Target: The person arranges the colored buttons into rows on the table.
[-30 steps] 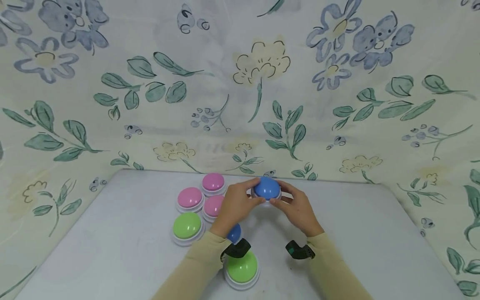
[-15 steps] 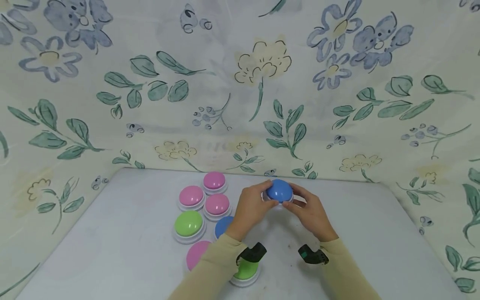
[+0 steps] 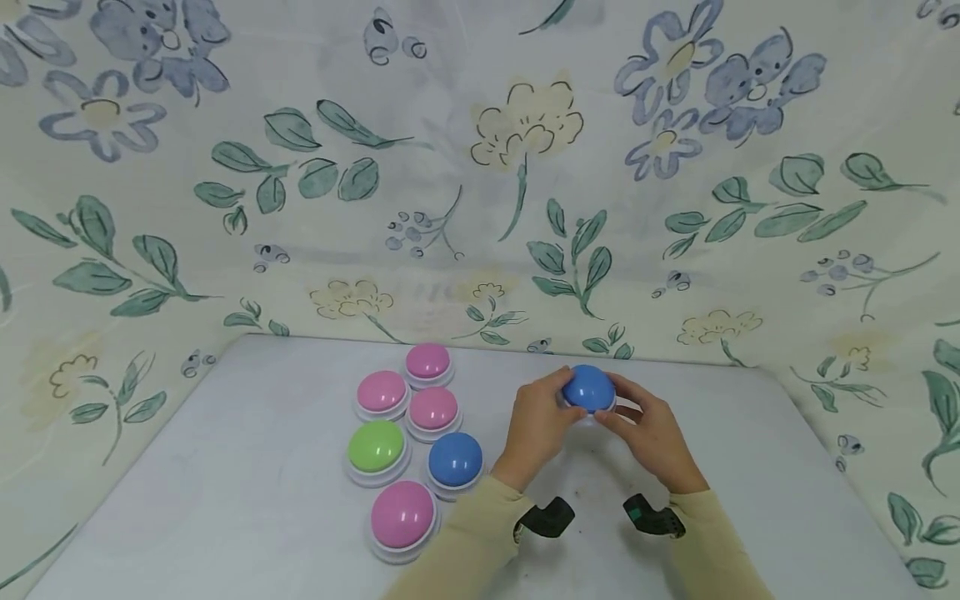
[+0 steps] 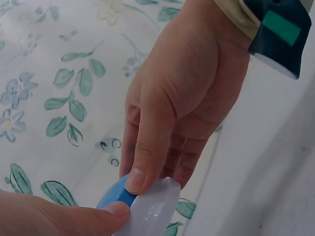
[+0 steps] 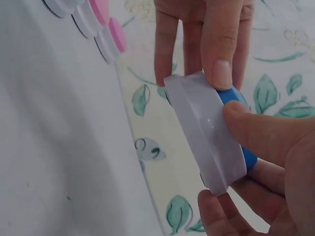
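**Two-handed pinch, off to the right of the bunch**

So, closest in: a pale yellow cloth left sleeve [image 3: 465, 542] and a matching right sleeve [image 3: 716, 546], each with a chunky black wrist gadget at the cuff, one on the left wrist [image 3: 549, 517] and one on the right wrist [image 3: 654, 516].

Just beside the left sleeve sits a glossy pink dome button on a round white base [image 3: 402, 514]. A bit farther back there's a glossy blue dome button on a white base [image 3: 455, 459], with a bright green dome button on a white base [image 3: 377, 447] next to it on the left.

Then the hands. The left hand [image 3: 538, 427] and right hand [image 3: 654, 435] are pinching a second blue dome button with a white plastic-looking base [image 3: 588, 388] between them, one on each side. Both thumbs are on the near side, fingers curled around the rim. It looks to be held up off the smooth white tabletop [image 3: 247, 467], dome showing to the head camera.

Around the same depth, way over left, three more pink dome buttons sit bunched together: one in the middle [image 3: 432, 408], one to the left [image 3: 381, 392], one at the back [image 3: 427, 361].

Behind everything: a cream cloth backdrop with blue flowers and green leaves [image 3: 435, 67].
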The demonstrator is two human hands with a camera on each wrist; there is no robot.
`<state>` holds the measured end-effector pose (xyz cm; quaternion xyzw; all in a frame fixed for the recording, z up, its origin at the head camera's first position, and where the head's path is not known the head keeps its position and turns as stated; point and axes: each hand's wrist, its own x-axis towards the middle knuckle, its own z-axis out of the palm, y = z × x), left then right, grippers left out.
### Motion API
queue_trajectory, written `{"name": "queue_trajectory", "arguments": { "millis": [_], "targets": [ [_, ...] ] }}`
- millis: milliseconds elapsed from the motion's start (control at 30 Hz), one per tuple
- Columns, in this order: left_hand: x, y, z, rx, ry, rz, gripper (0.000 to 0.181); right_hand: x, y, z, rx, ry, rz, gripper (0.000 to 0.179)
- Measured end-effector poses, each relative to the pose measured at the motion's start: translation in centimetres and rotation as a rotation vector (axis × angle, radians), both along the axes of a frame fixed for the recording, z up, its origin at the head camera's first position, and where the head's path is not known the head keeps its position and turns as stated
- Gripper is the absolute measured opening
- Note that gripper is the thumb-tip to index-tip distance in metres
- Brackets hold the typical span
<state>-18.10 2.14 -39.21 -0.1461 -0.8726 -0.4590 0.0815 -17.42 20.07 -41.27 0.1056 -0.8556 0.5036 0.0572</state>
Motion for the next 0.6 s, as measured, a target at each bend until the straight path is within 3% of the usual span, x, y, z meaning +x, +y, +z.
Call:
{"name": "queue_trajectory", "arguments": {
  "millis": [233, 600],
  "targets": [
    [0.0, 1.3, -0.5, 0.059, 0.019, 0.014, 0.054, -0.1, 1.5, -0.1, -0.016, -0.020, 0.026, 0.065],
    [-0.2, 3.5, -1.3, 0.064, 0.038, 0.026, 0.052, -0.7, 3.7, -1.2, 0.008, -0.041, 0.006, 0.067]
  ]
}}
